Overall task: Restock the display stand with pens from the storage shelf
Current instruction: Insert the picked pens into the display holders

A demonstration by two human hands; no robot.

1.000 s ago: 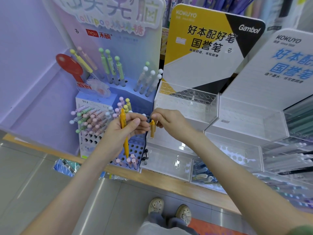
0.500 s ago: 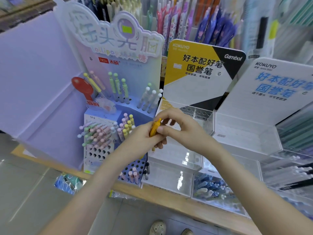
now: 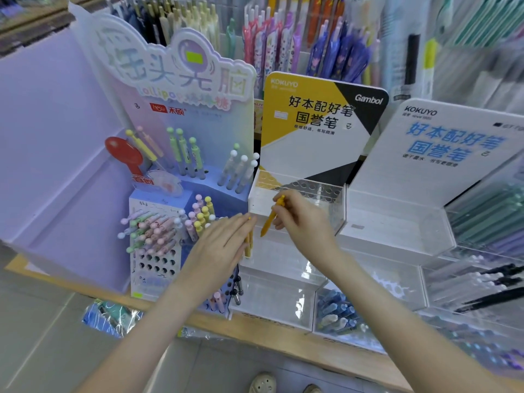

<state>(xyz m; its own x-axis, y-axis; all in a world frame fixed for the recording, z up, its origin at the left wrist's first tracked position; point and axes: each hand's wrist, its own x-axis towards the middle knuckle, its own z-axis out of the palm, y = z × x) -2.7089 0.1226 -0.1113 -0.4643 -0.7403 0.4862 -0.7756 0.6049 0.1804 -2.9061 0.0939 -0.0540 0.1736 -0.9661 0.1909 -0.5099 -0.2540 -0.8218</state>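
Fingers of right hand: pinched on one yellow pen, steeply tilted, tip down-left, clicker up. Empty hole tier of Kokuyo acrylic display stand: just behind and above the pen; right hand is nearer. Left hand: holds spare yellow pens under near-straight fingers, beside the stand. Wooden counter beneath.

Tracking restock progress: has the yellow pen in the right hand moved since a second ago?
Yes. The yellow pen in the right hand moved up and right, from below the left corner of the clear holed tray to in front of it.
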